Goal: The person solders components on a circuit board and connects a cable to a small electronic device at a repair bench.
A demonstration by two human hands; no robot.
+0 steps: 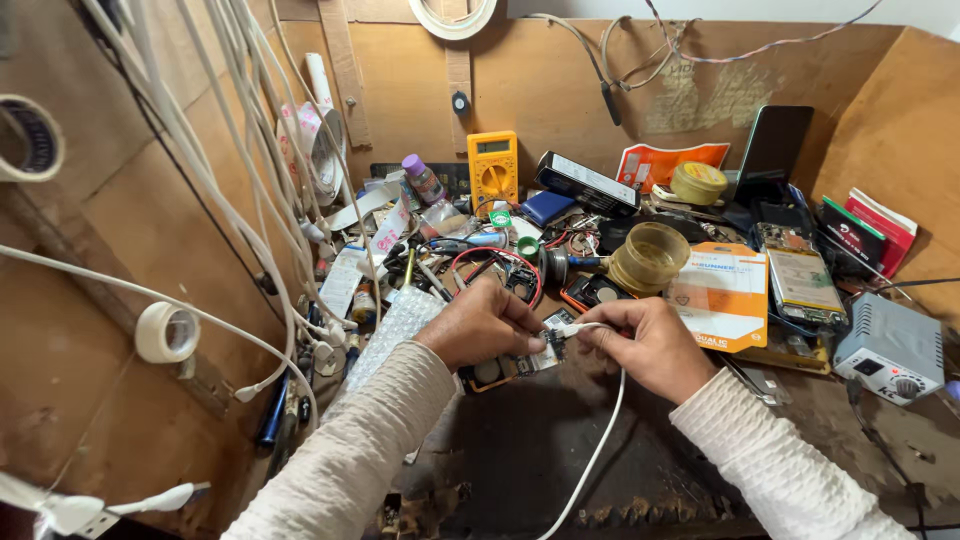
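Head view looks down on a cluttered worktop boxed in by brown board walls. Both arms wear white knitted sleeves. Left hand is closed in a pinch on a small circuit board that lies on the dark surface at the centre, fingertips pressing its right end. Right hand is closed on the plug of a white cable, thumb and forefinger holding the plug tip right at the board's edge, touching or nearly touching the left fingertips; whether the plug is seated in the board cannot be told. From the right hand the cable runs down toward the bottom edge of the picture.

Behind the hands stands a yellow multimeter against the back wall, with a purple-capped bottle to its left. A translucent amber tub sits just beyond the right hand, an orange card packet beside it, and an opened phone further right. A grey soldering station rests near the right edge. A bundle of white cables hangs along the left wall, near a roll of white tape.
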